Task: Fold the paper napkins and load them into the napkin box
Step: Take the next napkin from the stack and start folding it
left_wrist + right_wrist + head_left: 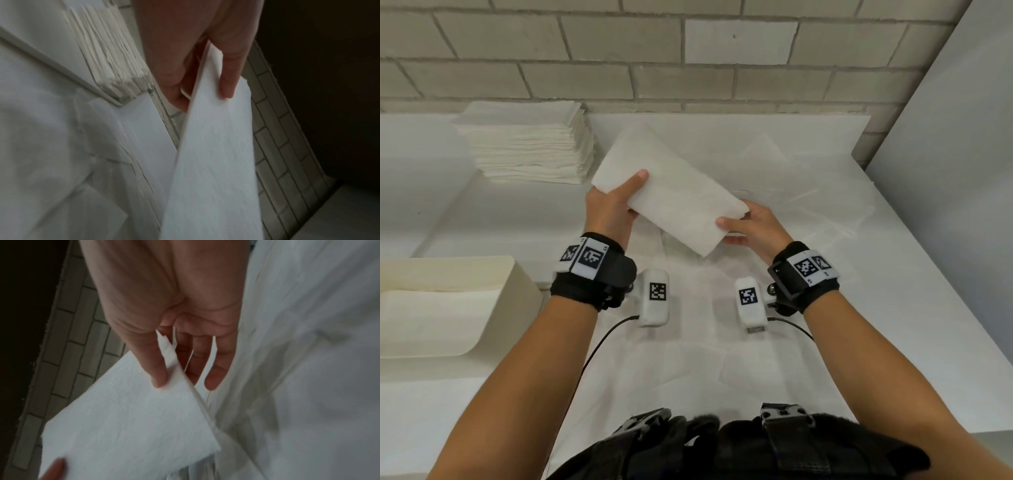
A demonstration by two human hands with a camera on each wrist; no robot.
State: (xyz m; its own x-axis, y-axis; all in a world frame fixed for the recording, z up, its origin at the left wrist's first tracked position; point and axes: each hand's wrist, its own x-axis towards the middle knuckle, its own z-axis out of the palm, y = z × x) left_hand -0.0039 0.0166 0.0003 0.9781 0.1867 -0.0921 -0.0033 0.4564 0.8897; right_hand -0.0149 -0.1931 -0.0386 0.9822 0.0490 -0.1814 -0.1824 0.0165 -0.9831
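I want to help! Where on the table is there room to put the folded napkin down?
Bare table lies left of the napkin stack, and between that stack and the napkin box. It's crowded in front of the hands, where loose sheets cover the top. Both hands hold the folded napkin.

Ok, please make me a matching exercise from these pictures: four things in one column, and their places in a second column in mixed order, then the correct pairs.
Things:
1. folded napkin
2. napkin stack
3. napkin box
4. left hand

Places:
A. at the back left of the table, by the brick wall
B. at the near left of the table
C. in the air between both hands
D. holding the far left end of the napkin

Pairs: 1-C, 2-A, 3-B, 4-D. The right hand pinches the napkin's other end.
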